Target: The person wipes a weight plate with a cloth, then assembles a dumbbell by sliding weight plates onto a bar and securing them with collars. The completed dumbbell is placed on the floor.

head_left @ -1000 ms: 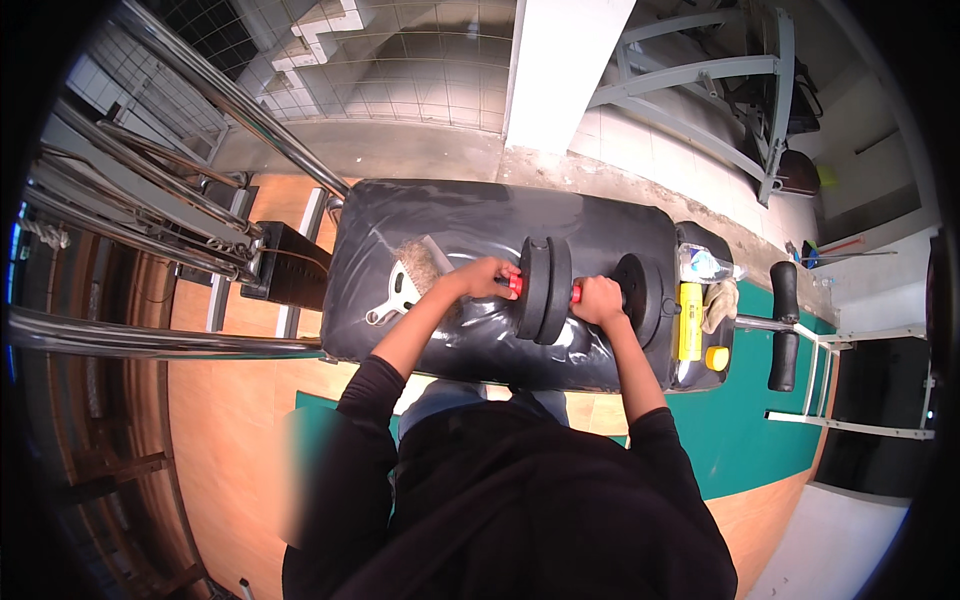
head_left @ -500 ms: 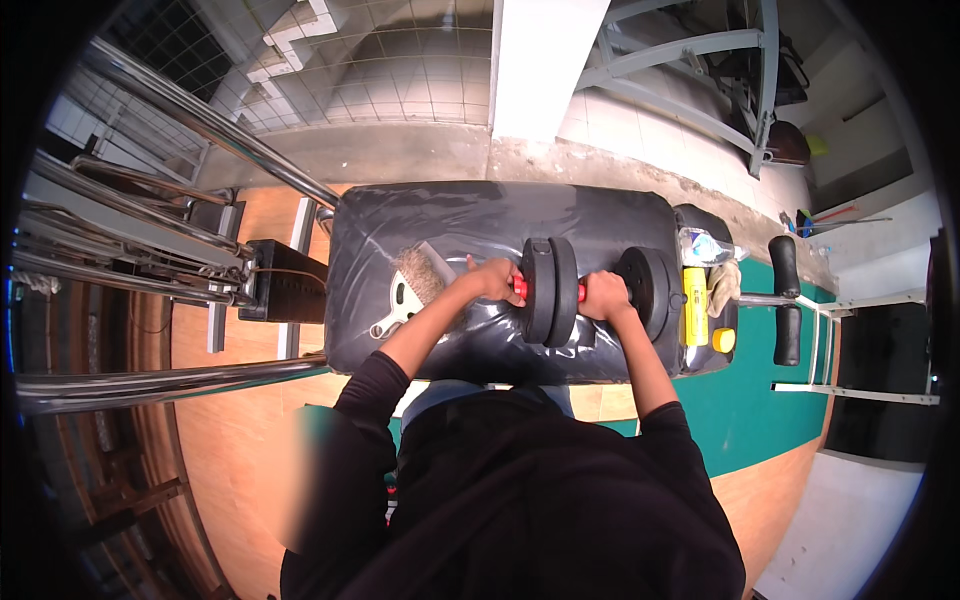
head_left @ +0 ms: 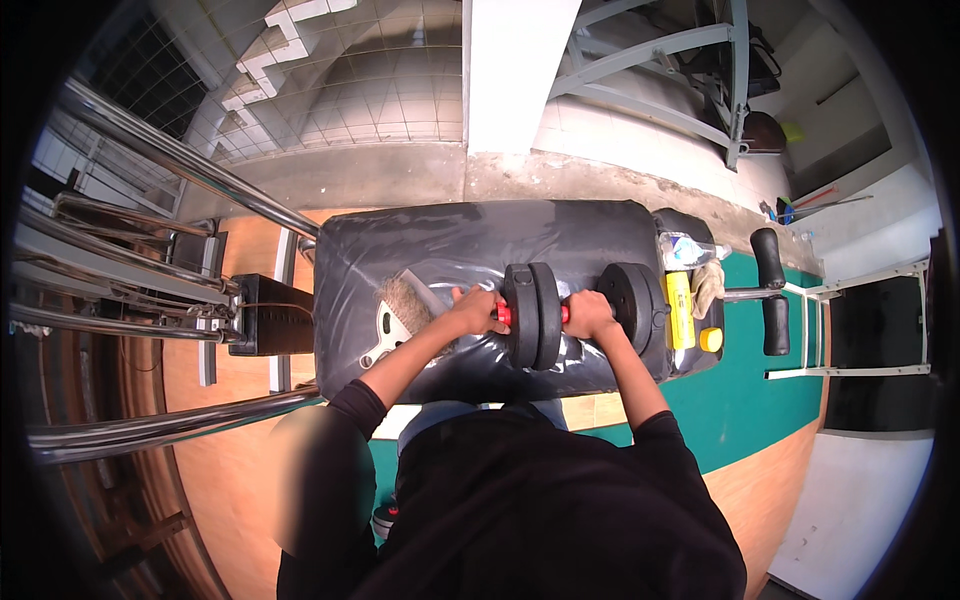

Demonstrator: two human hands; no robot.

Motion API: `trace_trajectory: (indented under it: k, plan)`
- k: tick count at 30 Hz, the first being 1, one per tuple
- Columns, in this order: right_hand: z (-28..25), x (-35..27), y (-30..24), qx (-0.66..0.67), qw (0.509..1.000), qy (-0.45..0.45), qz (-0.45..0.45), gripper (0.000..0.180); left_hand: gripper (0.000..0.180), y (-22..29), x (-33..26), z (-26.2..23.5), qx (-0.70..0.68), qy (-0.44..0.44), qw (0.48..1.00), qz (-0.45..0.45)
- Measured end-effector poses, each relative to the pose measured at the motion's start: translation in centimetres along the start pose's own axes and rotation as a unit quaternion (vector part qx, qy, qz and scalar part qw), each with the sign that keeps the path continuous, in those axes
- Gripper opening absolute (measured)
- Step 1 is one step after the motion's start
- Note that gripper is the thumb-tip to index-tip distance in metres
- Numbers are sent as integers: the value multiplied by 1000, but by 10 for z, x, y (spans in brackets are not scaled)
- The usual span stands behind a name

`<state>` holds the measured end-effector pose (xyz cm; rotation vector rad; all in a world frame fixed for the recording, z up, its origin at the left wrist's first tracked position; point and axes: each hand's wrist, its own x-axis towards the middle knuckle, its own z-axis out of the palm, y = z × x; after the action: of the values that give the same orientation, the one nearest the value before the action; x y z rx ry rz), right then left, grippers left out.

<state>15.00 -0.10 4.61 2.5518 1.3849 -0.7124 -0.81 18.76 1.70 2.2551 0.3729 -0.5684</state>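
While both hands grip it, the dumbbell [head_left: 560, 312] lies left-to-right.

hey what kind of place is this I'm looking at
Most likely a gym or workout room. Both hands hold a dumbbell with black plates and a red bar on a black padded bench, and steel machine rails stand to the left.

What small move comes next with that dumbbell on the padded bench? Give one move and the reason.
Probably turn the left hand at the red bar's end while the right hand holds the handle firm. The left fingers sit right against the outer face of the paired black plates, where a collar would be. The dumbbell lies flat on the black bench pad, so it looks steady.
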Motion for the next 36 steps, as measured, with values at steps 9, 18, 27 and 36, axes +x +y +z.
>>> trace_trajectory:
  k: [9,18,27,36]
  plan:
    - [2,-5,-2,-4,1000,1,-1,29,61,3,-10,10,5,45,999,19]
    - [2,1,4,3,999,26,-19,29,62,-6,-8,19,-92,87,992,-3]
    - [5,2,7,24,999,31,-27,26,54,-5,-28,38,-170,259,951,6]
    - [10,3,7,41,997,49,-37,26,26,3,-28,74,-665,250,701,-64]
